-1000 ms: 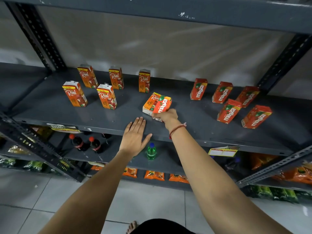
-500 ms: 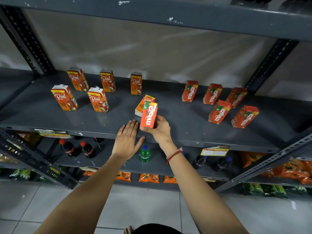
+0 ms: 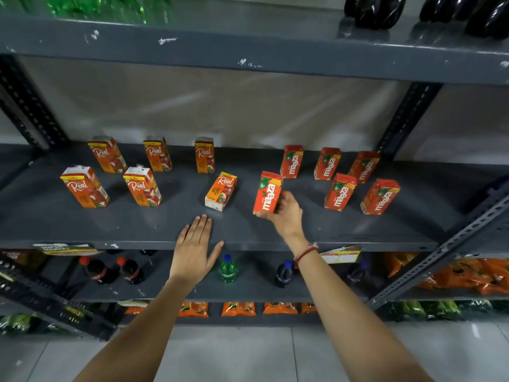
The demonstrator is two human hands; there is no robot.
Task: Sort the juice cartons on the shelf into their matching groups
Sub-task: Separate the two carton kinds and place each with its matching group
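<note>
Right hand: we see our right hand (image 3: 286, 213), just right of the frame's middle, with its grip closed around the held Maaza carton (image 3: 267, 193), thumb under the lower end and fingers behind the carton's right side.
Held Maaza carton: it stands roughly upright with a slight tilt, label toward us; we cannot tell whether its base touches the shelf (image 3: 385, 230).
Left hand: our left hand (image 3: 194, 250) lies flat, palm down, on the shelf's front edge at lower centre, fingers stretched out and its grip open on nothing.
Lying Real carton: one Real carton (image 3: 221, 191) lies on its side just beyond the left hand's fingertips, left of the held carton and apart from it.
Real group: five Real cartons stand upright in the left half of the shelf, three at the back (image 3: 108, 155) (image 3: 157, 154) (image 3: 204, 155) and two nearer the front (image 3: 84, 187) (image 3: 142, 186).
Maaza group: five Maaza cartons stand to the right of the held one, three at the back (image 3: 292, 161) (image 3: 327, 163) (image 3: 364, 167) and two nearer us (image 3: 340, 192) (image 3: 380, 197).
Wrist: a red thread band (image 3: 305, 252) circles our right wrist.
Lower shelf: a green bottle (image 3: 228, 268) stands below, between our two forearms, with dark bottles to either side of it.
</note>
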